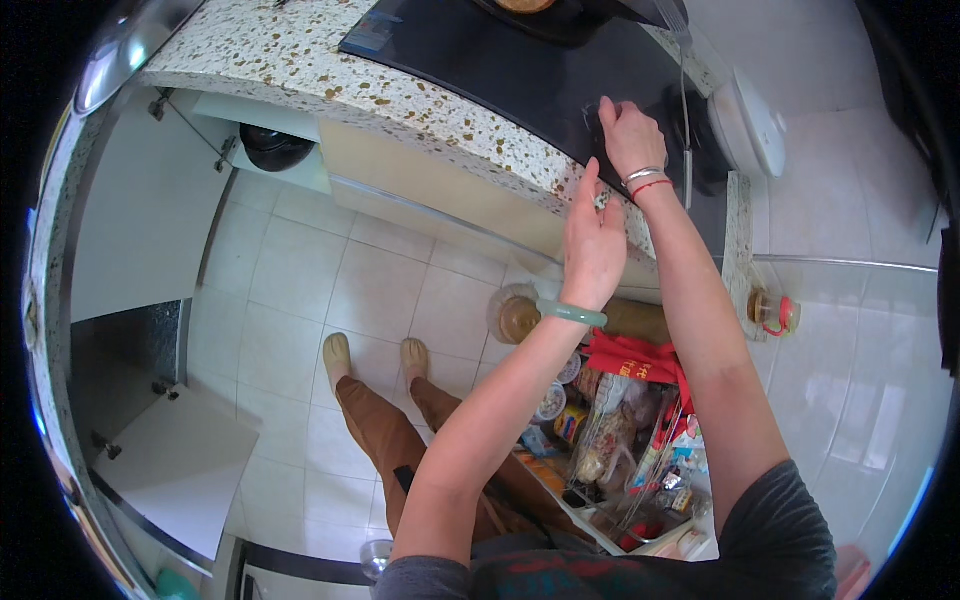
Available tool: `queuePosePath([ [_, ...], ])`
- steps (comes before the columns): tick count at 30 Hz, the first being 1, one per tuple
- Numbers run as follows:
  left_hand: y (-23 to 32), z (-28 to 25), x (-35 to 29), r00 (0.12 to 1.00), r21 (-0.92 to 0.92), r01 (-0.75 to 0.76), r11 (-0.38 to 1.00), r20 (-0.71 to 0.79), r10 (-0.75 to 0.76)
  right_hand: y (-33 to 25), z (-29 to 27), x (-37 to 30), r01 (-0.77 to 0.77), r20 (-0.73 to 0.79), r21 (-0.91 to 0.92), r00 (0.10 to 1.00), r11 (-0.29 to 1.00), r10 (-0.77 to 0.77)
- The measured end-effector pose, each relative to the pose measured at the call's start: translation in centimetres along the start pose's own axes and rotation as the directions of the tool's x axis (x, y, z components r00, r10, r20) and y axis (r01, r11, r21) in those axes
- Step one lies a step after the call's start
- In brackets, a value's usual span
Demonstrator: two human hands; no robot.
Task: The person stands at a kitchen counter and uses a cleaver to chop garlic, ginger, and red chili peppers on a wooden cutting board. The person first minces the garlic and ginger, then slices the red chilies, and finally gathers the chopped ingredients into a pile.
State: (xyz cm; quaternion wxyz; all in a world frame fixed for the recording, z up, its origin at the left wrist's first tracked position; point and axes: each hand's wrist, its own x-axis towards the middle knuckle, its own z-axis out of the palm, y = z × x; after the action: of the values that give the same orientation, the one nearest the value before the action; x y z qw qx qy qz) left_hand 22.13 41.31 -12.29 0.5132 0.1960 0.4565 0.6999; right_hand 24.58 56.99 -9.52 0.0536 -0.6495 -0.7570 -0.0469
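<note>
My right hand [632,140], with a silver bracelet and a red string at the wrist, rests on the black glass cooktop [470,75] near its front edge. Its fingers are curled down, and whatever lies under them is hidden. Just nearer to me, my left hand [597,240] is at the edge of the speckled counter [440,120], palm turned toward the cooktop and fingers stretched out. A green bangle [572,313] circles that wrist. A small pale, green-speckled patch shows by the left fingers; I cannot tell what it is.
A pan [545,25] stands on the far cooktop, with a fork [675,20] beside it. Below my arms an open drawer [570,510] holds packaged food and a red bag [635,357]. A round jar [515,315] is near it. Cabinet doors [145,215] hang open at left.
</note>
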Motion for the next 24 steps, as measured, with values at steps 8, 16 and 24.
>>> queuePosePath([
  [8,1.6,-0.9,-1.3,0.999,-0.075,0.054,0.996,-0.006,-0.054,0.0,-1.4,-1.3,0.033,-0.05,0.043,0.998,0.999,-0.031],
  [16,5.7,-7.4,-9.2,0.982,-0.226,0.022,0.974,-0.18,-0.064,-5.0,-5.7,-17.8,-0.108,0.278,0.726,0.949,0.679,-0.146],
  [24,14.4,-20.9,-22.1,0.892,-0.185,-0.012,0.983,-0.447,-0.074,-15.9,-8.2,-35.0,-0.372,0.575,0.81,0.652,0.453,-0.494],
])
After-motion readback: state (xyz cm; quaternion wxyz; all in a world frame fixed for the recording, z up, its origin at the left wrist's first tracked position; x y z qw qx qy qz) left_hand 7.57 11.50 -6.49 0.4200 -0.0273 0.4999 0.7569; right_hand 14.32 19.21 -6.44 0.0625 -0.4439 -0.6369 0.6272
